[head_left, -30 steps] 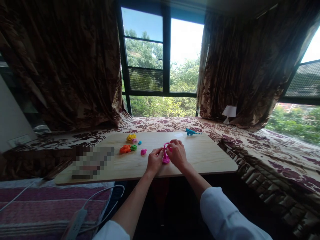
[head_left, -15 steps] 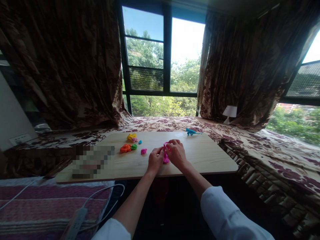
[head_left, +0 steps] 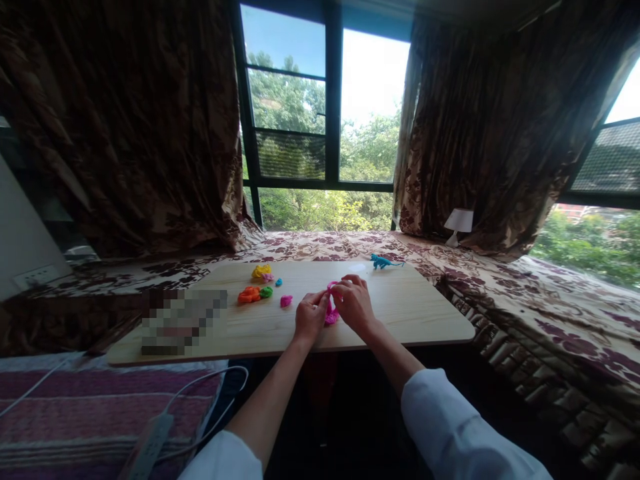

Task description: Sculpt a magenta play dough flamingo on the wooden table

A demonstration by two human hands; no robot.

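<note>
Pink modelling clay [head_left: 331, 316] stands on the wooden tabletop [head_left: 400, 320] between my two hands, with a looped upper part and a wider lump at its base. From the left, my left hand [head_left: 310, 316] pinches the clay's upper part. Opposite it, my right hand [head_left: 354, 301] has its fingers bent over the top of the loop and grips it. My fingers hide part of the shape. A small loose pink clay lump [head_left: 286, 301] lies left of my left hand.
Orange clay [head_left: 249, 295], green clay [head_left: 266, 292], yellow clay [head_left: 261, 271] and a small blue piece [head_left: 279, 283] lie to the left. A blue toy dinosaur [head_left: 384, 261] stands at the far edge. A blurred-out object [head_left: 184, 323] covers the table's left end.
My hands stay around the pink clay, fingers shifting slightly at its top. The upper part looks more bent now. The whole view has moved a little.
</note>
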